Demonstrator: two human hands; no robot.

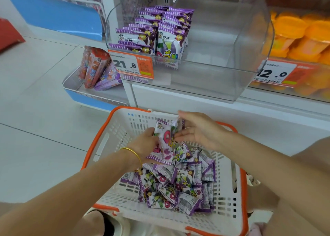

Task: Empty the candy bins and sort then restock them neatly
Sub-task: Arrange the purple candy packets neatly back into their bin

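We were mid-restock. Our left hand (144, 143) gripped a squared bundle of packets (167, 143) above the basket (100, 137), and our right hand (198, 132) pinched its 3 o'clock edge. Neat rows (160, 30) filled the 9 o'clock side of the bin (214, 78). Next, we judged, came a lift over its clear front lip into the bare 3 o'clock half.

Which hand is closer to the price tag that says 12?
Right. The right hand is below and left of the 12.0 price tag; the left hand is farther left, on the other side of the candy packets both hands hold.
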